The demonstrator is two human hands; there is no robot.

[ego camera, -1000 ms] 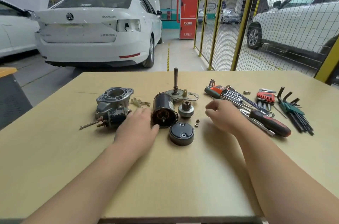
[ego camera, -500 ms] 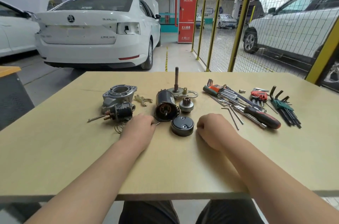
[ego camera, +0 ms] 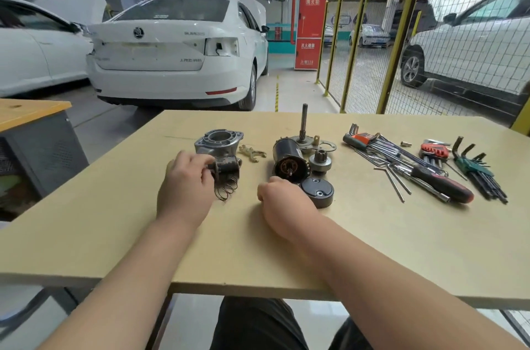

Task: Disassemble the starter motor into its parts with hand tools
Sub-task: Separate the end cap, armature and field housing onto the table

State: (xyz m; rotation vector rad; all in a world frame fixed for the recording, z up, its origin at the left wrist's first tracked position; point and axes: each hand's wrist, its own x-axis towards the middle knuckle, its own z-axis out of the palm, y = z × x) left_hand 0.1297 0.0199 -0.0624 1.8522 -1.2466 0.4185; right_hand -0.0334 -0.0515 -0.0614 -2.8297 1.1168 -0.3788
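Starter motor parts lie spread on the tan table (ego camera: 372,235). My left hand (ego camera: 185,186) grips the near end of the dark solenoid (ego camera: 228,166), which lies against the aluminium drive housing (ego camera: 219,141); a wire spring (ego camera: 226,192) lies in front of the solenoid. My right hand (ego camera: 282,202) rests on the table as a curled fist, just in front of the black motor body (ego camera: 289,163) and beside the round end cap (ego camera: 317,192). Whether the fist holds anything is hidden. Behind are a shift fork (ego camera: 252,153), an upright shaft on its plate (ego camera: 304,131) and a pinion (ego camera: 319,160).
Tools lie at the right: a red-and-black screwdriver (ego camera: 441,183), loose hex keys (ego camera: 394,180), and hex key sets in orange (ego camera: 362,139), red (ego camera: 434,150) and green (ego camera: 473,169) holders. White cars and a yellow mesh fence stand beyond the table.
My left hand has moved left from in front of the motor body to the solenoid and taken hold of it. My right hand has shifted left, to in front of the motor body.
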